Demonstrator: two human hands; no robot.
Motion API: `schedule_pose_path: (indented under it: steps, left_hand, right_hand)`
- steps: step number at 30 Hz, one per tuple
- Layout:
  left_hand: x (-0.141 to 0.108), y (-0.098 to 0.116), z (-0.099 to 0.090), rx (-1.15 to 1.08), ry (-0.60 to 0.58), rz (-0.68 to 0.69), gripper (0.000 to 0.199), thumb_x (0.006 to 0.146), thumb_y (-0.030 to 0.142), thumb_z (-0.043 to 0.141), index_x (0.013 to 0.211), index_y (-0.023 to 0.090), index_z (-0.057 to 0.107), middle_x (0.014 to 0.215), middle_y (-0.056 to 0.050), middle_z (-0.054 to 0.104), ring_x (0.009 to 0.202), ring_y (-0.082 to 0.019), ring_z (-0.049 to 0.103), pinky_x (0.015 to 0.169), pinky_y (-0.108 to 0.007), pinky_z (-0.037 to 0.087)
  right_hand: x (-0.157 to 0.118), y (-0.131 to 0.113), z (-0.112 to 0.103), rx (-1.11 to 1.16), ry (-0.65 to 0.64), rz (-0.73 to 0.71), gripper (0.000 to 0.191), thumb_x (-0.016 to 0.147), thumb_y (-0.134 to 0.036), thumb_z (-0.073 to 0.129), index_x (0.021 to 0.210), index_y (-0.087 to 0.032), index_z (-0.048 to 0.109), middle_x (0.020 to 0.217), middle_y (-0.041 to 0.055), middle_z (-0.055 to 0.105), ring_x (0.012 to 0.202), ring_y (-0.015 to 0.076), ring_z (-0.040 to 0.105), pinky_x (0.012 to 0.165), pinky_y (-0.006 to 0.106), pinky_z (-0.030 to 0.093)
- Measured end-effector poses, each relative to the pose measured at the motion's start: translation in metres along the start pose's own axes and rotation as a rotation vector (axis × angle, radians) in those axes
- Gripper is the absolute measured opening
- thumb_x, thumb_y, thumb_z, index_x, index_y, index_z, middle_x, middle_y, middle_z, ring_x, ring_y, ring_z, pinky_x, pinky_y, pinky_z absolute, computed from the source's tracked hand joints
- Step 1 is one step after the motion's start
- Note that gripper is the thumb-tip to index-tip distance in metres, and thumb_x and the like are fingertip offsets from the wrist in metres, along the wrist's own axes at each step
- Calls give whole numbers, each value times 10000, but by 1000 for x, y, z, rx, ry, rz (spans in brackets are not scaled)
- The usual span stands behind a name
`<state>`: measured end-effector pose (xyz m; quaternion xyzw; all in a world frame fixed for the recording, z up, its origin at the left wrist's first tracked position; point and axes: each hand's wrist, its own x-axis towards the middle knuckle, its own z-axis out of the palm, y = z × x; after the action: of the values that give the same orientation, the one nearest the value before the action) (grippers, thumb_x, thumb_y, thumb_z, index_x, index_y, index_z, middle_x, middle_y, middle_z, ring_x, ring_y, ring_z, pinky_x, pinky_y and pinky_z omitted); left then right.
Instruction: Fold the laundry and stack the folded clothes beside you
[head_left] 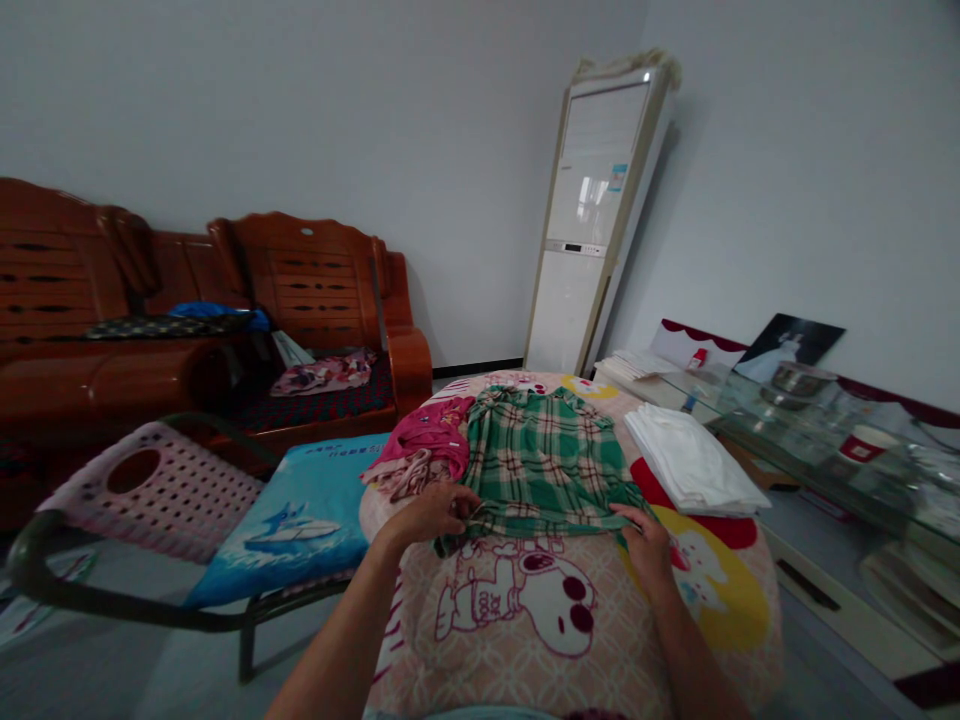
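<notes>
A green plaid shirt (pixel 544 460) lies spread on a round table with a patterned cloth (pixel 495 660). My left hand (pixel 435 512) pinches the shirt's near left corner, thumb and fingers together. At the near right corner, my right hand (pixel 645 538) has its fingertips closed on the shirt's edge. Beside the shirt on the left lies a pink garment (pixel 431 440), crumpled. A folded white cloth (pixel 694 460) rests on the table to the right.
A chair with a blue cushion (pixel 300 520) stands close on the left, before a wooden sofa (pixel 315 280). On the right is a glass-topped cabinet (pixel 810 430) bearing a cup (pixel 866 445). A tall air conditioner (pixel 585 220) stands behind the table.
</notes>
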<state>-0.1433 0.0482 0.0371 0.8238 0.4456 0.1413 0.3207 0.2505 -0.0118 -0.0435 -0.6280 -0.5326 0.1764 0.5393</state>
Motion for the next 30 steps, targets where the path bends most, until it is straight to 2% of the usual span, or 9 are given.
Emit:
schedule_pose_path:
  steps: [5,9,12,17,21,24,26,28,30]
  left_hand:
    - [5,-8,27,243,200,-68,613,614,51,595,1213,177,590,1146,-81,631,1066,-226,589,929,-299,433]
    - [10,-9,36,277,259,-63,421,650,57,603,1058,149,651,1071,-93,644,1027,-223,594,903,-296,435]
    - [9,-1,26,246,244,-49,234,699,73,562,886,159,675,929,-58,670,903,-194,616,811,-268,442]
    - [-3,14,-16,204,249,-2,262,708,73,498,844,187,690,817,3,687,785,-156,614,743,-240,415]
    - [-13,7,-38,290,208,-20,251,707,82,464,731,193,688,727,13,678,726,-152,608,728,-242,415]
    - [-15,-4,-39,436,150,-142,270,713,77,462,690,195,703,743,-29,700,766,-185,635,767,-279,435]
    - [-13,-4,-34,504,122,-235,278,721,73,464,686,191,714,784,-66,713,813,-219,650,773,-310,451]
    - [-7,5,-25,516,122,-262,285,741,65,456,708,178,716,801,-89,714,816,-230,657,759,-322,466]
    - [3,20,-9,469,183,-187,295,780,61,437,779,164,713,829,-92,713,816,-218,658,773,-319,475]
  right_hand:
    - [-2,-6,-1,-36,-23,8,338,667,-282,537,930,-212,738,1004,66,733,984,265,632,925,405,455]
    - [-2,-11,-2,25,-40,2,295,683,-315,556,880,-203,744,991,75,737,985,261,639,929,391,458]
    - [-3,-13,-2,35,-12,-1,290,695,-317,542,869,-202,743,976,75,739,975,255,642,920,383,464]
    - [-10,-16,-4,-3,-11,-117,243,728,-282,504,802,-204,722,931,72,732,927,236,643,878,356,475]
    - [-22,-26,0,-100,-72,-272,182,762,-281,520,677,-205,662,745,42,684,815,212,623,849,338,464]
    - [-33,-35,6,-166,-164,-347,300,821,-327,531,549,-203,557,582,5,573,686,176,569,754,298,452]
    - [-38,-39,9,-191,-167,-335,362,866,-366,512,544,-200,524,556,-7,532,621,154,522,664,272,427]
    - [-40,-40,9,-207,-100,-298,382,898,-391,477,571,-199,522,555,-11,522,578,142,484,604,261,395]
    - [-36,-36,6,-244,8,-269,390,910,-410,455,589,-200,522,559,-5,529,568,145,472,592,266,381]
